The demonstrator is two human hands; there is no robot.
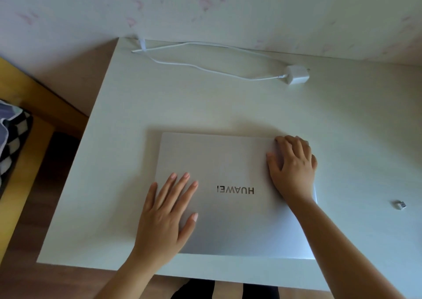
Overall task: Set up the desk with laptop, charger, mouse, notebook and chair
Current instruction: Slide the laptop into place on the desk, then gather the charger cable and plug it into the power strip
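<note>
A closed silver laptop [230, 161] lies flat on the white desk [127, 116], its logo upside down to me. My left hand [167, 209] rests flat on the lid's near left part, fingers spread. My right hand [293, 164] lies on the lid's far right corner, fingers curled over the far edge. A white charger brick [296, 74] sits at the back of the desk, its white cable [182, 64] looping left toward the wall. No mouse, notebook or chair is in view.
A small white and grey USB dongle [400, 205] lies on the desk to the right. A wooden bed frame [25, 97] with checkered fabric [13, 139] stands on the left. The wall [205, 8] runs behind the desk.
</note>
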